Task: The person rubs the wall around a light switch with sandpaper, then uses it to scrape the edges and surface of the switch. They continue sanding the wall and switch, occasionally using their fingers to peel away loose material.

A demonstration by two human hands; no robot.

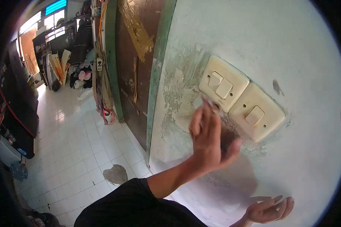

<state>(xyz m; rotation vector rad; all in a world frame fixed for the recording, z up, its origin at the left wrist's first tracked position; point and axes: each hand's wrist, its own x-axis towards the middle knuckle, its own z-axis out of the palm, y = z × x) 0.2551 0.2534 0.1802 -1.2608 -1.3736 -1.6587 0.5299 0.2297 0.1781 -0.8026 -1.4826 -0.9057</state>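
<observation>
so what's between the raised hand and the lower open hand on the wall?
Head view: only bare, stained wall between the left hand and right hand.

Left hand (210, 138) fingertips blurred, covering switch plate (223, 83) corner.

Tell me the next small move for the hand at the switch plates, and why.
Probably sweep the left hand a little right along the wall. Its fingertips press something pale, maybe a cloth, at the lower edge of the double switch plate, and dark grime lies under the single switch plate.
</observation>
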